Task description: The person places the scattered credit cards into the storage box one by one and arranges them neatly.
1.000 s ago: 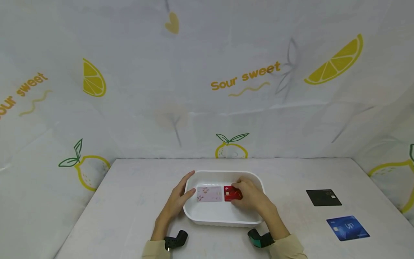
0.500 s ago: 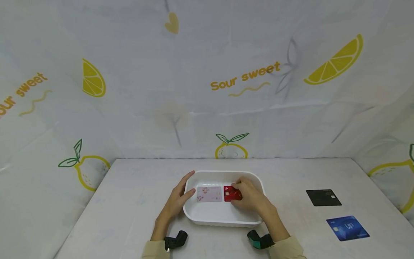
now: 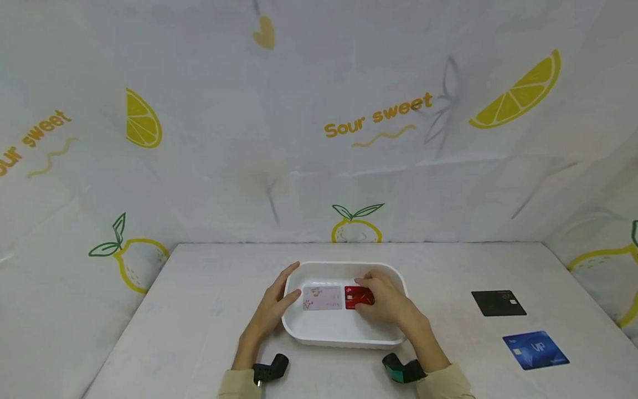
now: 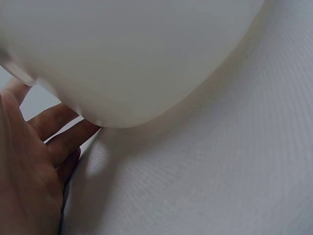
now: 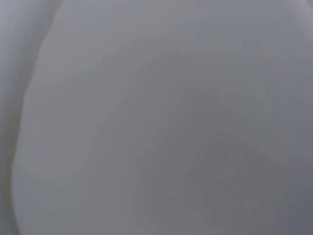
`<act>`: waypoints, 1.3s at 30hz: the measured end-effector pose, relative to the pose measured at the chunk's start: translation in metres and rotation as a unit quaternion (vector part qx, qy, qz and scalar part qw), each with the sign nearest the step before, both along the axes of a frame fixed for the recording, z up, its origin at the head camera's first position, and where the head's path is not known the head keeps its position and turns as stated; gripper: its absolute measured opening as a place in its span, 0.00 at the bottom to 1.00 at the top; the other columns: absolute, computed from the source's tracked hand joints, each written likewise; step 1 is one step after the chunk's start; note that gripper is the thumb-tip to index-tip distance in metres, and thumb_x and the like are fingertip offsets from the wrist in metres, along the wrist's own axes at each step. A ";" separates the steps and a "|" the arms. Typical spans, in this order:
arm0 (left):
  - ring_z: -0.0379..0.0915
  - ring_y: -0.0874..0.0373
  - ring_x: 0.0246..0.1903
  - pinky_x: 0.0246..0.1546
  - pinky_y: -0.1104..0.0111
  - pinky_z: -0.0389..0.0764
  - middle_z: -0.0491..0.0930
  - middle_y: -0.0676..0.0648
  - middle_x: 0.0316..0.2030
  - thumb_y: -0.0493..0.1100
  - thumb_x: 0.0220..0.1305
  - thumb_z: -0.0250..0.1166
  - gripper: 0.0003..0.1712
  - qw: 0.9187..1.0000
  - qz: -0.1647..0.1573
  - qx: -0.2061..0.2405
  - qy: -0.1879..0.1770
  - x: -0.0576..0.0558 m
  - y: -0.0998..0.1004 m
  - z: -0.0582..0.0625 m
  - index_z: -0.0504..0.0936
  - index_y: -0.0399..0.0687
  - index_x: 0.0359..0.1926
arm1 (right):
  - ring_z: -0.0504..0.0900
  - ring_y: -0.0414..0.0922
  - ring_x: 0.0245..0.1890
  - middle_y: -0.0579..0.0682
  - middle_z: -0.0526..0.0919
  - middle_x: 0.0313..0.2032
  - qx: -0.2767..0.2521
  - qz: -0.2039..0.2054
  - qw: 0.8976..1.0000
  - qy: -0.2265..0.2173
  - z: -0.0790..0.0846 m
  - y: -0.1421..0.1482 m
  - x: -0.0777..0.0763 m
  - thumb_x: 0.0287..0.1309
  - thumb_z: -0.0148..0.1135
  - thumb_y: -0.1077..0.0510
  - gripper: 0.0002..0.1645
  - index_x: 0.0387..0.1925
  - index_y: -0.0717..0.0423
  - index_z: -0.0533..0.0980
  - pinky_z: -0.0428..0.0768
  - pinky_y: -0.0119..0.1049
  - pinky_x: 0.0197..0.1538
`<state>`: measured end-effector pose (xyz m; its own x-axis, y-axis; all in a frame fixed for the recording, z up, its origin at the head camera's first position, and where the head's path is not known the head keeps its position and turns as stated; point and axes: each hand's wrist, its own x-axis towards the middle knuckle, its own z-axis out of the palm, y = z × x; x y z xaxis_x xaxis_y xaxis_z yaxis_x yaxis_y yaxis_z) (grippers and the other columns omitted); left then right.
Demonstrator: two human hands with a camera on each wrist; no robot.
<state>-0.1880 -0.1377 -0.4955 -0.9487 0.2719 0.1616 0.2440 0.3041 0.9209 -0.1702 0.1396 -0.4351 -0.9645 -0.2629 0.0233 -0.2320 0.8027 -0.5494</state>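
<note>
A white tray (image 3: 344,330) stands on the table, its left rim gripped by my left hand (image 3: 271,306), thumb over the inside and fingers along the outer wall. The left wrist view shows these fingers (image 4: 66,139) against the tray's outer side. Inside the tray, a pink flowered card (image 3: 322,298) lies flat on the left, and a red bank card (image 3: 351,297) beside it. My right hand (image 3: 386,299) is over the red card's right part, thumb and forefinger spread near its lower and upper edges. The right wrist view shows only a blurred white surface.
To the right of the tray, a black card (image 3: 498,303) and a blue VIP card (image 3: 535,350) lie on the white table (image 3: 199,327). A white cloth (image 3: 209,138) with lemon prints hangs behind the table.
My right forefinger has lifted slightly away from the red card's upper edge, widening the gap to the thumb. The left hand, tray and cards have kept their places.
</note>
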 end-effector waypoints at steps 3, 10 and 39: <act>0.68 0.41 0.71 0.64 0.56 0.75 0.65 0.41 0.76 0.48 0.72 0.57 0.36 1.000 0.001 0.000 -0.001 0.000 0.000 0.001 0.61 0.57 0.79 | 0.79 0.50 0.52 0.56 0.82 0.52 -0.007 0.007 1.000 -0.006 0.005 0.002 0.000 0.51 0.79 0.60 0.31 0.58 0.62 0.82 0.83 0.49 0.59; 0.62 0.40 0.75 0.70 0.42 0.67 0.63 0.42 0.77 0.49 0.71 0.57 0.36 1.000 0.010 0.004 -0.004 0.001 -0.001 0.000 0.61 0.59 0.78 | 0.77 0.56 0.59 0.57 0.81 0.57 -0.036 0.066 0.997 0.003 0.012 0.017 -0.001 0.58 0.74 0.56 0.28 0.59 0.61 0.81 0.80 0.55 0.62; 0.66 0.43 0.73 0.65 0.59 0.73 0.63 0.42 0.77 0.48 0.72 0.58 0.36 1.000 -0.002 -0.004 -0.003 0.000 -0.001 0.000 0.60 0.58 0.79 | 0.71 0.18 0.57 0.49 0.83 0.55 -0.154 0.083 0.982 0.071 -0.003 0.145 0.006 0.57 0.75 0.58 0.27 0.59 0.56 0.81 0.65 0.14 0.62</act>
